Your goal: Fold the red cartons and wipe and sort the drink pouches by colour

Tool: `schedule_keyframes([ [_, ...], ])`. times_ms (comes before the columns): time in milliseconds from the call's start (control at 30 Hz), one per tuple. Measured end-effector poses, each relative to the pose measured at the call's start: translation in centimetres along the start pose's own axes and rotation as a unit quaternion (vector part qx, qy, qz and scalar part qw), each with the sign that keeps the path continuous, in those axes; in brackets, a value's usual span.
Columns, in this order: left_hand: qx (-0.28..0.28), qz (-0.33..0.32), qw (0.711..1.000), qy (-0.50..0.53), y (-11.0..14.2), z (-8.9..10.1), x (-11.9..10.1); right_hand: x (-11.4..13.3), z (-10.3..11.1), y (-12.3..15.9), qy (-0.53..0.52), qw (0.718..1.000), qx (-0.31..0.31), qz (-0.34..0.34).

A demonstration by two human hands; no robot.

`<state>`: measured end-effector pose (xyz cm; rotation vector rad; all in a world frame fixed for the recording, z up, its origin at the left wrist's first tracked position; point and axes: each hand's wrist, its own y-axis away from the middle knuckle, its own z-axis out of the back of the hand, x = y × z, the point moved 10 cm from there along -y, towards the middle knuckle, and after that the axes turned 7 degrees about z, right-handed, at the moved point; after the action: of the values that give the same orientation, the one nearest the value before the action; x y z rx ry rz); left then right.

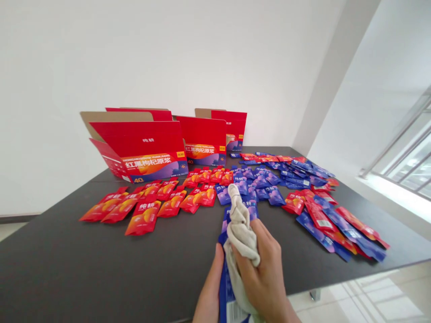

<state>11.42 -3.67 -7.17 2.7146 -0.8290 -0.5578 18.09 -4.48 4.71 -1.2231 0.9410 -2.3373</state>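
My right hand (264, 273) is closed around a beige cloth (239, 224), which it presses against a blue pouch (225, 280). My left hand (210, 291) holds that blue pouch from below, its thumb along the pouch's left edge. Both hands are at the near edge of the dark table (84, 264). Just beyond the cloth lie more blue pouches (251, 186).
Several red pouches (141, 208) lie in rows on the left of the table, and mixed red and blue pouches (323, 215) on the right. Three open red cartons (141, 148) stand along the back by the white wall. A window with a rail (404, 157) is at right.
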Motion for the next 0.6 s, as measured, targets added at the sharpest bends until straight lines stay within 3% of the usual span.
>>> schedule_keyframes([
  [133,0.05,-0.008,0.998,-0.022,0.1,-2.2,-1.1,0.2,-1.8,1.9,-0.014,0.999,0.013,0.028],
  [233,0.045,-0.035,0.998,-0.04,0.5,-3.2,-2.7,0.0,-3.3,4.5,0.021,0.999,0.032,0.032],
  [333,0.031,-0.024,0.998,-0.041,0.7,-3.4,-2.1,-0.5,-2.9,4.4,-0.031,0.999,0.025,0.001],
  [467,-0.049,-0.018,0.997,-0.056,0.7,-1.9,-1.2,-2.1,-0.9,3.6,-0.098,0.988,-0.056,-0.101],
  [533,-0.114,-0.064,0.989,-0.072,0.9,-0.5,-2.8,-3.0,-1.7,4.8,-0.133,0.977,-0.049,-0.159],
  [600,-0.181,-0.145,0.967,-0.106,1.4,1.0,-5.7,-4.5,-2.9,7.0,-0.178,0.953,-0.044,-0.242],
])
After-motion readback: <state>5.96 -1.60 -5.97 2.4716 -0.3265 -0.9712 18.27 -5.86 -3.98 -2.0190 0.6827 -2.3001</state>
